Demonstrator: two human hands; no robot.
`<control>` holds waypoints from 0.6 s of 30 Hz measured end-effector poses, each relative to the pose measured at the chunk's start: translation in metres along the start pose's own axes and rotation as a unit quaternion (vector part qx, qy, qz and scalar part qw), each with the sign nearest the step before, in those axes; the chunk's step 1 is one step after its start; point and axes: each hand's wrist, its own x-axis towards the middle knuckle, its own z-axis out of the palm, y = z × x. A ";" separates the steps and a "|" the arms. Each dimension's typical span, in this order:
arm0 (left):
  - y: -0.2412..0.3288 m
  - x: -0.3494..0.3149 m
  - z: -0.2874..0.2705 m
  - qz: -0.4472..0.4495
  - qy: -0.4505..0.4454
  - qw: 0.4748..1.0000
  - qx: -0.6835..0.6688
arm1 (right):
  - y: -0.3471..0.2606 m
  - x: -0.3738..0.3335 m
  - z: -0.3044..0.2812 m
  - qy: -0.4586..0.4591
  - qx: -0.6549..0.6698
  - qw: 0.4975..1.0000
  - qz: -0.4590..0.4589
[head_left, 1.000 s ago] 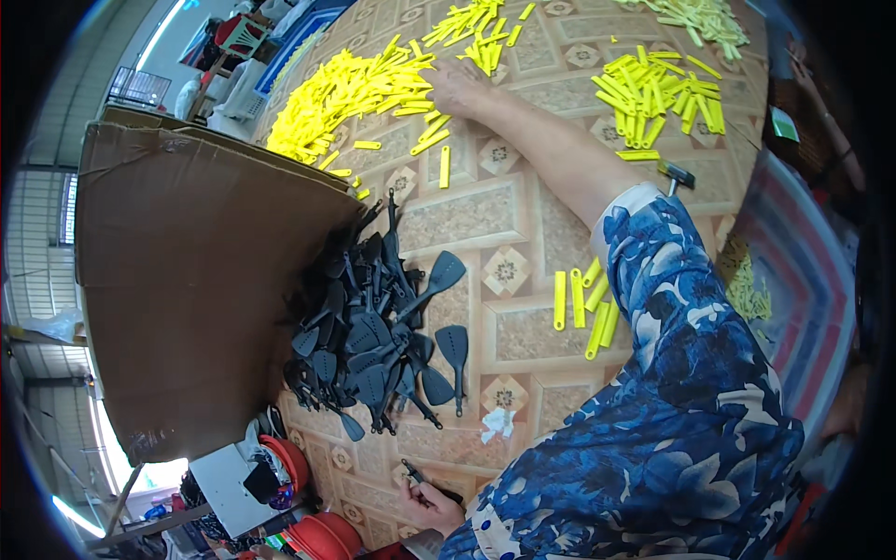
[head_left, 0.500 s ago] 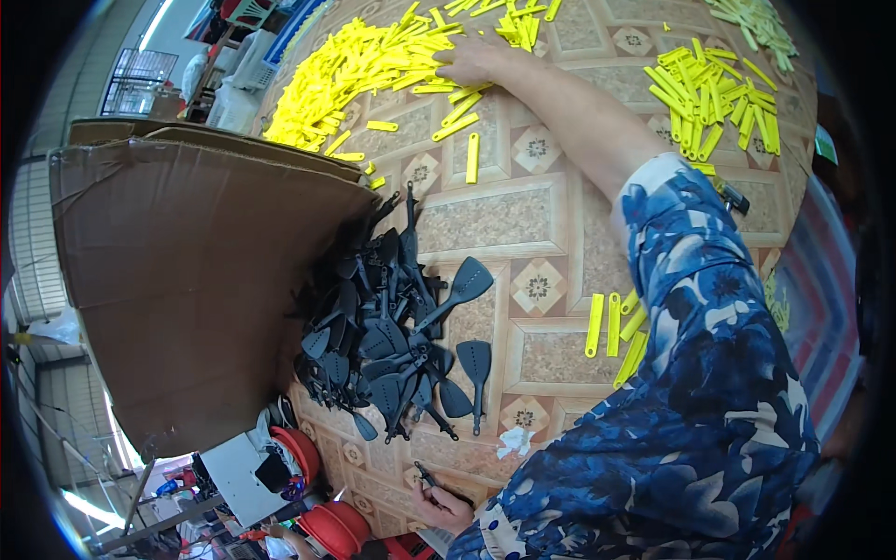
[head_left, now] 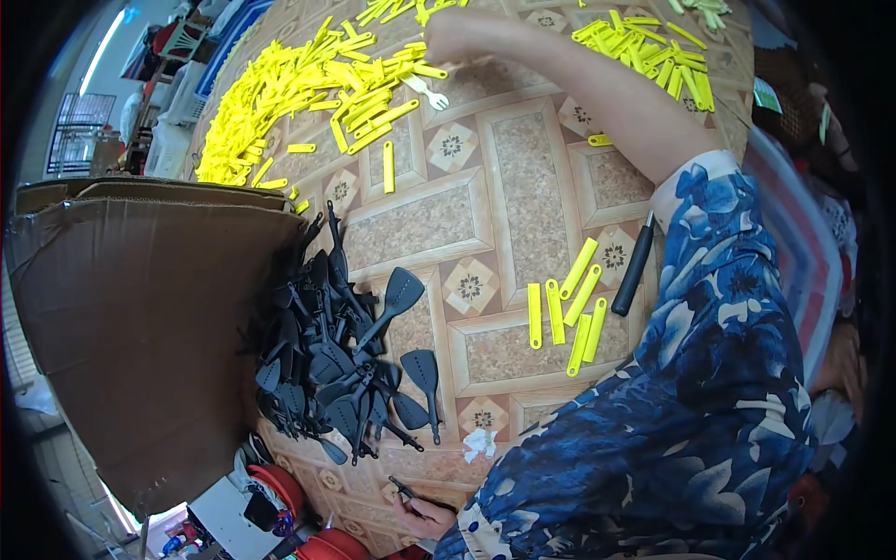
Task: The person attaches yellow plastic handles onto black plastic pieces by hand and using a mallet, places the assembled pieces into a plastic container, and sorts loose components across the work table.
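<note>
My right hand [head_left: 452, 37] is closed at the near side of a big heap of yellow handle pieces [head_left: 243, 117], its fingertips hidden. A pale fork-shaped piece [head_left: 429, 91] lies just below it among the yellow strips. Low in the view, my left hand [head_left: 425, 516] pinches a slim black piece [head_left: 401, 486], of which only the end shows. Beyond that hand is a pile of black slotted spatula heads [head_left: 327, 373]; one spatula head [head_left: 423, 383] lies slightly apart. Several yellow handles [head_left: 571, 308] lie by my right sleeve, beside a black-handled tool with a metal shaft [head_left: 635, 269].
An open brown cardboard box [head_left: 131, 345] stands on the left against the black pile. A smaller yellow pile [head_left: 653, 56] lies far right on the patterned tabletop [head_left: 420, 219]. White scraps [head_left: 480, 444] sit near my left hand. Another person's arm [head_left: 840, 364] shows at the right edge.
My right hand has gone from spread over the yellow heap to closed at its near side. The pale fork-shaped piece and more of the black-handled tool now show. The whole view has shifted.
</note>
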 end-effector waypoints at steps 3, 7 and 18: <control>0.001 0.000 0.002 0.003 -0.002 1.000 0.006 | -0.034 -0.051 0.011 0.093 0.089 0.991 0.021; -0.001 0.002 0.004 0.004 0.010 1.000 0.009 | -0.057 -0.054 0.017 0.128 -0.002 0.992 0.009; 0.002 0.014 0.015 0.000 0.011 1.000 0.024 | -0.010 -0.091 0.012 0.101 0.139 0.984 0.036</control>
